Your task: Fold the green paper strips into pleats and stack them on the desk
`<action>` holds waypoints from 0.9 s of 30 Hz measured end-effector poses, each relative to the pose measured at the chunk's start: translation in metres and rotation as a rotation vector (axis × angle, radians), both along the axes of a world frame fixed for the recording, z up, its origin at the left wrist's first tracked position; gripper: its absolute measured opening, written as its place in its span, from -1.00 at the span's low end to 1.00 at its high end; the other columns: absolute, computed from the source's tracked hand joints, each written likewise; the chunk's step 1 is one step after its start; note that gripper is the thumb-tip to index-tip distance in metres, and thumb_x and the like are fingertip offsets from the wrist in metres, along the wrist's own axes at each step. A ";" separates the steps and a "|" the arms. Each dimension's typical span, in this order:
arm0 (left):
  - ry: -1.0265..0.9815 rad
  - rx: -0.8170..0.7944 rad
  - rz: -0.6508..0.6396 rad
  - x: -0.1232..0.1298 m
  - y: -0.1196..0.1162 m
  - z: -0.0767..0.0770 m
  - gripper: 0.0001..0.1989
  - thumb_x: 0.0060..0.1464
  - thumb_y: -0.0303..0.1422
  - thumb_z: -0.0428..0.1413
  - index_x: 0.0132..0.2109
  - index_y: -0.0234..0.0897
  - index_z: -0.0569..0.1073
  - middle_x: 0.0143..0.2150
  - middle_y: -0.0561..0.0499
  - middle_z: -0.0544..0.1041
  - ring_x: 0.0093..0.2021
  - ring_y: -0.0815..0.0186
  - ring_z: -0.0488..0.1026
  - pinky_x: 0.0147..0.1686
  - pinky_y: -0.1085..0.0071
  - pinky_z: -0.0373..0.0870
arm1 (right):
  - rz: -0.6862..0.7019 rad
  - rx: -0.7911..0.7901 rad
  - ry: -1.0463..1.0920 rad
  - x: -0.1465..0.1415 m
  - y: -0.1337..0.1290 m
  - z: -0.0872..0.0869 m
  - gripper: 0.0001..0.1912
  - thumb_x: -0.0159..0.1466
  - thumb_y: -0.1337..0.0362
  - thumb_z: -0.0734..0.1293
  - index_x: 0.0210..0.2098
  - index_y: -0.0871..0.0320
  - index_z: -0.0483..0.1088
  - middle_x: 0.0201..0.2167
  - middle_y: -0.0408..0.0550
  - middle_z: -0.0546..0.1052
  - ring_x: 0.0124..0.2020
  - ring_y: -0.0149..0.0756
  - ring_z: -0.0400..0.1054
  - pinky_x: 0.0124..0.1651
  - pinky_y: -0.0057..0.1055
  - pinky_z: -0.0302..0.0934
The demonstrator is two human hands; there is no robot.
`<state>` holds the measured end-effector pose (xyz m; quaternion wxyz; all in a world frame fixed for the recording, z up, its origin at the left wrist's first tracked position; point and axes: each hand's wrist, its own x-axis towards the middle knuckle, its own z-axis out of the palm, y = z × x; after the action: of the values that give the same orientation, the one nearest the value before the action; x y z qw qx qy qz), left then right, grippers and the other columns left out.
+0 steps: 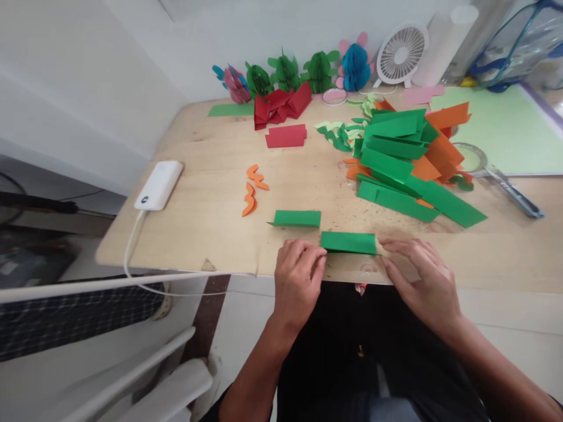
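A folded green paper strip (348, 241) lies near the table's front edge, between my two hands. My left hand (299, 275) is closed, its thumb and fingertips pinching the strip's left end. At the right end, my right hand (420, 272) has its thumb and forefinger close together at the strip's corner. Another folded green strip (297, 218) rests just behind and to the left. Farther back on the left are small wavy orange cut-outs (250, 199).
A heap of green and orange strips (396, 155) covers the right middle, with scissors (514, 190) beside it. Red folded papers (281, 108), paper figures (285, 73) and a white fan (401, 55) stand behind. A white power bank (159, 185) with a cable lies left.
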<state>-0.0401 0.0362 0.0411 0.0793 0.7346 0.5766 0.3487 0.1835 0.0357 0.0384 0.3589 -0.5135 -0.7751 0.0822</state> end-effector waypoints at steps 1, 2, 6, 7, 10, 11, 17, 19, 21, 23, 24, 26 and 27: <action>0.000 0.012 0.026 -0.003 0.001 0.003 -0.88 0.16 -0.51 0.07 -0.27 -0.21 0.45 -0.31 0.01 0.48 -0.23 0.26 0.39 -0.18 0.31 0.38 | -0.023 0.008 0.003 0.000 0.000 0.001 -0.82 0.27 0.35 0.30 -0.12 0.10 0.36 -0.17 -0.01 0.57 -0.15 -0.20 0.46 -0.11 -0.23 0.30; 0.000 0.021 0.045 -0.008 0.002 0.006 -0.89 0.17 -0.50 0.07 -0.27 -0.21 0.45 -0.30 0.01 0.48 -0.22 0.26 0.39 -0.17 0.30 0.37 | -0.042 0.016 0.006 -0.001 -0.001 0.001 -0.77 0.27 0.35 0.30 -0.07 0.10 0.36 -0.16 0.00 0.57 -0.14 -0.18 0.46 -0.11 -0.22 0.31; 0.051 -0.077 -0.033 -0.026 0.001 0.023 -0.88 0.16 -0.48 0.07 -0.32 -0.18 0.43 -0.33 0.04 0.51 -0.23 0.24 0.41 -0.20 0.28 0.35 | -0.059 0.025 0.004 0.000 -0.002 0.004 -0.70 0.27 0.35 0.30 0.00 0.09 0.34 -0.14 0.01 0.56 -0.16 -0.16 0.45 -0.10 -0.19 0.31; 0.054 -0.115 -0.063 -0.031 -0.001 0.026 -0.87 0.16 -0.47 0.06 -0.33 -0.17 0.43 -0.33 0.05 0.52 -0.23 0.24 0.42 -0.20 0.27 0.35 | -0.056 0.020 0.007 0.000 -0.003 0.004 -0.70 0.27 0.35 0.30 0.00 0.08 0.34 -0.14 0.01 0.56 -0.15 -0.16 0.45 -0.10 -0.18 0.31; -0.021 -0.223 -0.106 -0.040 -0.004 0.029 -0.87 0.17 -0.45 0.04 -0.30 -0.15 0.46 -0.30 0.05 0.56 -0.21 0.25 0.47 -0.19 0.28 0.40 | -0.018 -0.013 0.026 -0.002 -0.006 0.005 -0.70 0.27 0.34 0.30 0.00 0.07 0.35 -0.15 -0.01 0.57 -0.13 -0.16 0.44 -0.07 -0.18 0.31; -0.067 -0.258 -0.110 -0.041 -0.005 0.028 -0.87 0.17 -0.44 0.04 -0.28 -0.15 0.46 -0.28 0.05 0.57 -0.20 0.26 0.49 -0.18 0.29 0.42 | 0.002 -0.030 0.032 -0.003 -0.006 0.005 -0.70 0.27 0.33 0.30 0.00 0.07 0.35 -0.16 -0.02 0.57 -0.13 -0.17 0.44 -0.07 -0.19 0.30; -0.207 -0.300 -0.048 -0.033 -0.007 0.017 -0.90 0.20 -0.42 0.02 -0.23 -0.16 0.43 -0.18 0.03 0.60 -0.11 0.26 0.53 -0.10 0.26 0.45 | 0.052 -0.072 0.057 -0.005 -0.010 0.009 -0.69 0.26 0.34 0.31 0.01 0.07 0.35 -0.15 -0.04 0.56 -0.13 -0.21 0.42 -0.06 -0.21 0.28; -0.212 -0.334 -0.119 -0.026 -0.011 0.014 -0.89 0.21 -0.43 0.02 -0.22 -0.16 0.43 -0.17 0.03 0.60 -0.09 0.26 0.53 -0.08 0.25 0.45 | 0.071 -0.077 0.048 -0.004 -0.012 0.010 -0.69 0.26 0.33 0.31 0.01 0.07 0.34 -0.16 -0.04 0.56 -0.14 -0.20 0.42 -0.07 -0.20 0.28; -0.238 -0.355 -0.180 -0.017 -0.016 0.012 -0.88 0.22 -0.44 0.01 -0.23 -0.17 0.42 -0.17 0.03 0.61 -0.11 0.27 0.53 -0.09 0.25 0.45 | 0.098 -0.095 0.020 -0.002 -0.014 0.009 -0.71 0.27 0.31 0.31 0.00 0.08 0.35 -0.19 -0.03 0.56 -0.15 -0.20 0.42 -0.10 -0.20 0.28; -0.267 -0.337 -0.216 -0.007 -0.019 0.011 -0.89 0.23 -0.45 0.00 -0.23 -0.17 0.41 -0.16 0.02 0.61 -0.13 0.27 0.54 -0.10 0.25 0.45 | 0.106 -0.116 -0.005 0.000 -0.017 0.008 -0.75 0.28 0.29 0.31 -0.04 0.08 0.36 -0.22 -0.03 0.57 -0.18 -0.20 0.43 -0.13 -0.20 0.27; -0.275 -0.315 -0.231 -0.001 -0.020 0.010 -0.89 0.23 -0.45 0.00 -0.23 -0.18 0.41 -0.17 0.01 0.61 -0.15 0.28 0.54 -0.11 0.25 0.45 | 0.101 -0.120 -0.011 0.002 -0.018 0.008 -0.78 0.28 0.29 0.30 -0.06 0.08 0.37 -0.24 -0.04 0.57 -0.21 -0.21 0.43 -0.15 -0.21 0.27; -0.272 -0.252 -0.257 0.010 -0.020 0.008 -0.88 0.23 -0.47 0.00 -0.24 -0.18 0.40 -0.17 0.01 0.61 -0.16 0.29 0.53 -0.10 0.25 0.44 | 0.075 -0.108 -0.012 0.007 -0.020 0.008 -0.83 0.29 0.32 0.29 -0.11 0.07 0.39 -0.30 -0.08 0.57 -0.29 -0.25 0.43 -0.19 -0.24 0.26; -0.264 -0.211 -0.266 0.016 -0.019 0.008 -0.87 0.23 -0.48 0.00 -0.23 -0.18 0.40 -0.17 0.01 0.62 -0.16 0.30 0.53 -0.09 0.25 0.43 | 0.061 -0.096 -0.012 0.010 -0.021 0.009 -0.84 0.29 0.33 0.29 -0.13 0.07 0.39 -0.33 -0.09 0.57 -0.32 -0.27 0.43 -0.21 -0.26 0.25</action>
<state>-0.0238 0.0168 0.0487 0.2760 0.7399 0.4924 0.3658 0.1939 0.0146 0.0470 0.3267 -0.5066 -0.7877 0.1272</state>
